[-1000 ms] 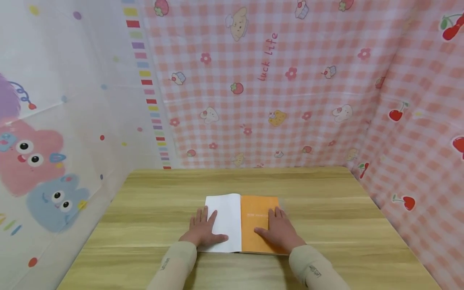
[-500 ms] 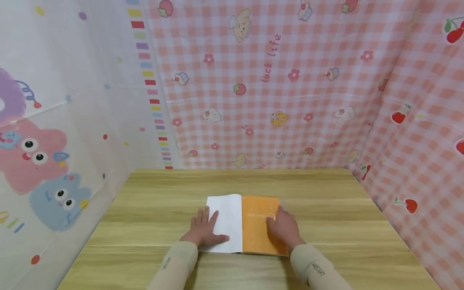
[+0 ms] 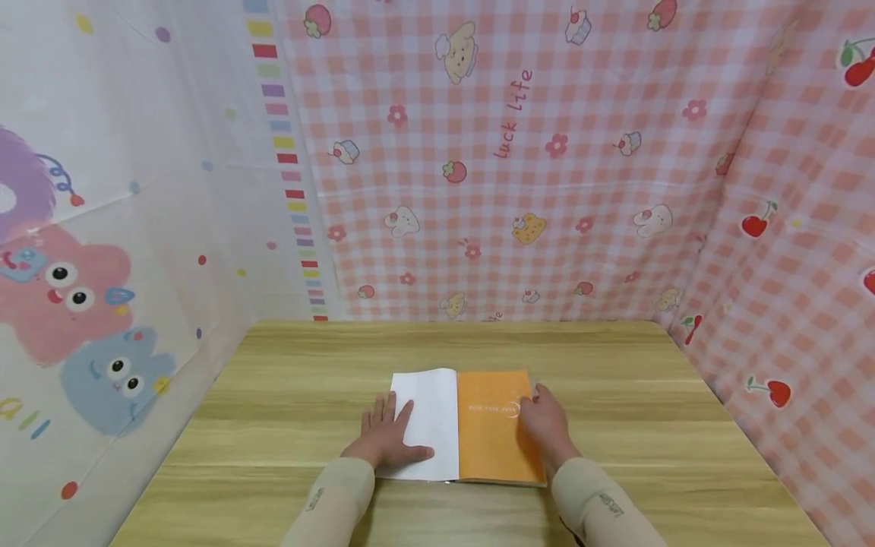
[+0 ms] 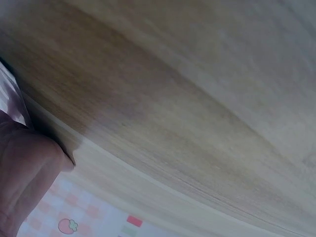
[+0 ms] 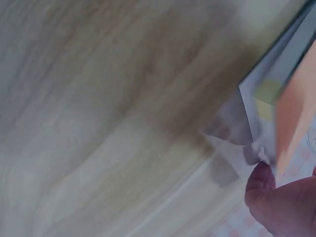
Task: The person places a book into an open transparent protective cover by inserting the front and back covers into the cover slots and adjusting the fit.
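An open book lies on the wooden table, with a white page (image 3: 432, 410) on the left and an orange page (image 3: 487, 444) on the right. My left hand (image 3: 390, 443) rests on the white page's left side, fingers spread; the left wrist view catches only part of that hand (image 4: 29, 170). At the orange page's right edge, my right hand (image 3: 549, 429) has its fingers curled round the book's side. In the right wrist view, the right hand (image 5: 284, 200) pinches the book's corner beside the orange page (image 5: 295, 108) and a clear plastic flap (image 5: 227, 153).
The wooden table (image 3: 314, 365) extends around the book. Behind it hangs a pink checked cloth (image 3: 424, 197), with a white cartoon cloth (image 3: 171, 213) on the left and a cherry-print cloth (image 3: 800, 304) on the right.
My right hand has gone from lying spread on the orange page to curled fingers at its right edge, uncovering more of the page. The left hand has stayed on the white page.
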`<state>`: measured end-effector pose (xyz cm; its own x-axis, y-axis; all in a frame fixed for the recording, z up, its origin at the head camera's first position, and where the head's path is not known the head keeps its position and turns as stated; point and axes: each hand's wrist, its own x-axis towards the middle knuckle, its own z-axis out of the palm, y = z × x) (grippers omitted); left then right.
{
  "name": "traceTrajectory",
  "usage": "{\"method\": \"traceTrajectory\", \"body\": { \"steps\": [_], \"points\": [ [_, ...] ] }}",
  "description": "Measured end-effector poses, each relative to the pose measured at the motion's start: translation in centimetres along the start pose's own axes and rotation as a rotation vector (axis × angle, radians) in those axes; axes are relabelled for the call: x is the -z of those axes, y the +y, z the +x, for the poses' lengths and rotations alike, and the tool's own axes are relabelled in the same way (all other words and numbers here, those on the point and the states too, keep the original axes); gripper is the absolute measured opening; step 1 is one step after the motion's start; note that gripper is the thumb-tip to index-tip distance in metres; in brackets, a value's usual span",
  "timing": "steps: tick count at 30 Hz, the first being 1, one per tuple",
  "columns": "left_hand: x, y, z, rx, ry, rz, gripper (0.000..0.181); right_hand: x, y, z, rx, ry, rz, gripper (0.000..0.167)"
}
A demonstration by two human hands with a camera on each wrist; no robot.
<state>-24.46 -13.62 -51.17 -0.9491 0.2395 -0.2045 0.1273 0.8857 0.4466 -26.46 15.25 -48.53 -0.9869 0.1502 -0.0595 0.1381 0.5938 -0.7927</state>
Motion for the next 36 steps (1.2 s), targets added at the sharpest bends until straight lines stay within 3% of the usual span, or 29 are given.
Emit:
{"method": "traceTrajectory", "body": {
  "steps": [7, 12, 15, 23, 29, 33, 36],
  "points": [
    [-0.5, -0.7, 0.7, -0.005, -0.018, -0.032, 0.108, 1.1, -0.7, 0.4, -0.072, 0.06, 0.229, 0.045],
    [-1.2, -1.3, 1.0, -0.011, 0.007, -0.048, 0.111, 0.9, -0.9, 0.5, -0.11, 0.024, 0.448, 0.034],
    [-1.5, -1.5, 1.2, -0.009, 0.011, -0.05, 0.111, 0.7, -1.0, 0.7, -0.097, -0.011, 0.505, 0.033],
    [-1.9, -2.0, 1.8, -0.002, 0.026, -0.05, 0.11, 0.2, -2.5, 0.5, -0.047, -0.162, 0.626, 0.039],
    [-1.6, -1.9, 2.4, -0.017, 0.082, -0.067, 0.102, -0.5, -4.1, 0.1, 0.004, -0.22, 0.635, 0.042],
    [-0.3, -0.8, 2.1, -0.078, 0.129, -0.012, 0.084, -1.0, -4.7, 0.1, 0.012, -0.225, 0.624, 0.041],
    [0.9, 0.6, 1.8, -0.152, 0.18, -0.032, 0.068, -1.4, -5.1, 0.0, 0.006, -0.223, 0.614, 0.041]
  ]
}}
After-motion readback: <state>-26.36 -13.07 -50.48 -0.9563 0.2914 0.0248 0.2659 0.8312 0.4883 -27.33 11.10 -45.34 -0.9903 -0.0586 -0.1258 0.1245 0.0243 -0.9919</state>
